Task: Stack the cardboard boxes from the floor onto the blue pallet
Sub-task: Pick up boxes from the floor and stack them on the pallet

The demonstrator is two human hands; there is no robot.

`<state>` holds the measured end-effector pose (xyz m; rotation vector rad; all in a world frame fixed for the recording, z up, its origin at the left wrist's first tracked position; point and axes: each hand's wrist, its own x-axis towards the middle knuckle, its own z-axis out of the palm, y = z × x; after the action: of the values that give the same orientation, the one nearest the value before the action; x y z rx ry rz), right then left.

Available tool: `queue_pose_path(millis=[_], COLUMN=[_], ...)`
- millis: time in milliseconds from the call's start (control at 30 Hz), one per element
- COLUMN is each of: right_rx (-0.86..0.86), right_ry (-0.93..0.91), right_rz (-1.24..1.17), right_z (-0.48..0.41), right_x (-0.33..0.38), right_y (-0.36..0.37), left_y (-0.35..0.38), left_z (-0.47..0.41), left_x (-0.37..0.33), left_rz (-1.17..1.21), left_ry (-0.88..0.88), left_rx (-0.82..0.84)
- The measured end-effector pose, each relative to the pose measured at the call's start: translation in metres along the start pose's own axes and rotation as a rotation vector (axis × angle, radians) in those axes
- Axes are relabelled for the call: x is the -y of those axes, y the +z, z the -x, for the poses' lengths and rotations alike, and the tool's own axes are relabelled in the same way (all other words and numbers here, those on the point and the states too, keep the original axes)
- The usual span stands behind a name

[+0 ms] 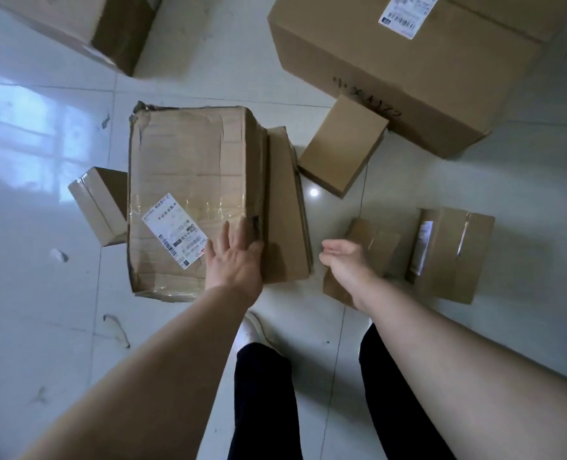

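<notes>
The left grip point(234, 257) is lying released, fingers straight, on the near right corner of the battered box point(189, 180). The right grip point(345, 260) is hovering nearby, loosely curled and holding nothing. The box is sitting on the floor point(43, 293), label up, its long axis running away from the person. Its crushed corners are suggesting soft walls, so taking hold under both long sides is looking safest.
</notes>
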<state>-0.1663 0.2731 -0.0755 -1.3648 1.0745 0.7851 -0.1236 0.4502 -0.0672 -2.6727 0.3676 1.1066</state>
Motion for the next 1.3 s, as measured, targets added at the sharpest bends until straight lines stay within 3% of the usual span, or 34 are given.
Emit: queue_pose_path(millis=[133, 233, 367, 467, 533, 633, 733, 933, 1133, 1300], right_rx=[-0.01, -0.075, -0.087, -0.154, -0.246, -0.348, -0.349, -0.236, -0.276, -0.229], right_ry=[-0.019, -0.005, 0.054, 0.067, 0.07, 0.052, 0.043, 0.085, -0.008, -0.045], right_rz=[0.036, 0.064, 0.103, 0.204, 0.277, 0.297, 0.293, 0.18, 0.215, 0.172], right_z=[-0.011, -0.022, -0.025, -0.038, -0.052, -0.078, -0.105, -0.137, -0.115, -0.074], right_x=[0.003, -0.002, -0.006, -0.004, -0.005, -0.007, -0.015, -0.043, -0.04, -0.005], right_y=[0.047, 0.073, 0.11, 0.124, 0.125, 0.123, 0.119, 0.117, 0.102, 0.079], left_y=[0.026, 0.034, 0.027, 0.027, 0.034, 0.058, 0.094, 0.142, 0.12, 0.07], left_z=[-0.01, -0.009, -0.016, -0.028, -0.035, -0.057, -0.078, -0.094, -0.075, -0.044], left_x=[0.035, 0.071, 0.141, 0.159, 0.151, 0.144, 0.147, 0.15, 0.152, 0.154], left_rz=[-0.177, -0.16, -0.072, -0.079, 0.086, 0.597, 0.924, 1.36, 1.467, 1.416], left_ry=[0.076, -0.069, -0.355, -0.305, -0.314, -0.562, -0.752, -0.768, -0.753, -0.695], left_rx=[-0.043, -0.084, 0.0, -0.064, -0.064, 0.119, 0.173, 0.081, 0.054, 0.017])
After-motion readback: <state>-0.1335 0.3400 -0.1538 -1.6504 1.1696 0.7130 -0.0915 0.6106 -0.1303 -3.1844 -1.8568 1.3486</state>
